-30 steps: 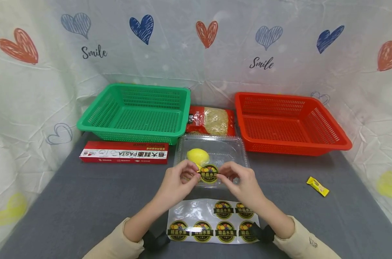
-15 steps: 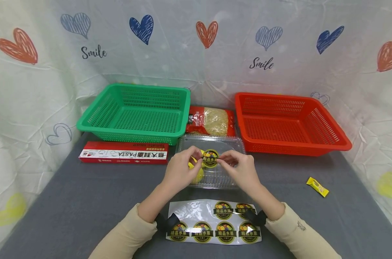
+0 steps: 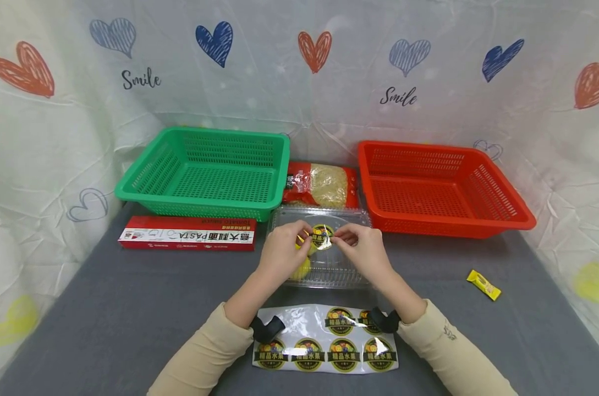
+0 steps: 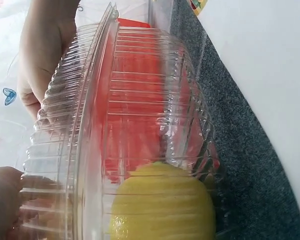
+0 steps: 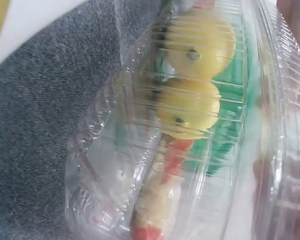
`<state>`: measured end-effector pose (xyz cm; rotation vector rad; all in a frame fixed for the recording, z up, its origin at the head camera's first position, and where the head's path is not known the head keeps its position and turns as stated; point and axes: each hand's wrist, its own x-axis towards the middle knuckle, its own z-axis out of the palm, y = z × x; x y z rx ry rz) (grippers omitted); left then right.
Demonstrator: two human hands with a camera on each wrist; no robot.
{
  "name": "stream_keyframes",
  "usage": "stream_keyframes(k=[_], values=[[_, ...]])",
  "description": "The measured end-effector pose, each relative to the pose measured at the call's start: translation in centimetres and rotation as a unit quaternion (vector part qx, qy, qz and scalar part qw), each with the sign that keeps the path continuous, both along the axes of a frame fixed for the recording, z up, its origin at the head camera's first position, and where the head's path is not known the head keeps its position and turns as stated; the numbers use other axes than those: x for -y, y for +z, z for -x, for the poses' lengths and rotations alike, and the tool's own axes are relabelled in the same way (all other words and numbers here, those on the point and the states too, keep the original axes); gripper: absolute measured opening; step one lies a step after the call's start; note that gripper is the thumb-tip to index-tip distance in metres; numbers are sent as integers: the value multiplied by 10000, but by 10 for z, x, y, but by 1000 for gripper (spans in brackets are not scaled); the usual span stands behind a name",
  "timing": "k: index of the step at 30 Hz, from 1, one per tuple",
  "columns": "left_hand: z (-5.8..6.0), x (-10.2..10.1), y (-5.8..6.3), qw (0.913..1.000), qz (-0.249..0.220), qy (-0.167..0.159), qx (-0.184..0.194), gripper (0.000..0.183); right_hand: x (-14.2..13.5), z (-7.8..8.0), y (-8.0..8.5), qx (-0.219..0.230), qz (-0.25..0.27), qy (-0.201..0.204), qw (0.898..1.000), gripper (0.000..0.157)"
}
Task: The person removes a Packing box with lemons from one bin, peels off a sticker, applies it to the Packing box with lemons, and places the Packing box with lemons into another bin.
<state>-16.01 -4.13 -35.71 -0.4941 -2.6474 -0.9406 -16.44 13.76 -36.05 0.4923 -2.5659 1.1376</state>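
A round black-and-gold sticker (image 3: 322, 236) with fruit pictures lies flat over the lid of a clear plastic clamshell box (image 3: 329, 278). My left hand (image 3: 281, 250) pinches its left edge between thumb and fingertips. On the opposite edge, my right hand (image 3: 363, 250) pinches it the same way. Both hands are right at the lid. Inside the shut box, on its left side, are two lemons; the right wrist view shows one lemon (image 5: 200, 42) beside another lemon (image 5: 189, 107). A large lemon (image 4: 162, 205) shows through the ribbed wall in the left wrist view.
A sheet of the same stickers (image 3: 299, 324) lies in front of the box. Behind stand a green basket (image 3: 220, 206) and a red basket (image 3: 448, 225), with a red noodle bag (image 3: 324, 184) between them. A pasta box (image 3: 187, 234) lies left; a yellow packet (image 3: 484, 285) lies right.
The lid has come down over the lemons. Both hands have moved away from the body with the sticker, from the box's front to the lid's middle, and lowered it there.
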Motion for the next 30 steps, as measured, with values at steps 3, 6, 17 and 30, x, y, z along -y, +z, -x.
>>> stream_keyframes(k=[3, 6, 17, 30], values=[[0, -2, 0, 9998, 155, 77, 20, 7, 0, 2, -2, 114, -68, -34, 9999, 8], [1, -4, -1, 9993, 332, 149, -25, 8, 0, 4, -3, 193, -96, -82, 9997, 8], [2, -5, -1, 9963, 780, 361, -9, 7, 5, 6, -5, 181, -260, -170, 9994, 5], [6, -4, -2, 9961, 831, 262, 137, 6, 6, 6, -2, 244, -835, -244, 9959, 3]])
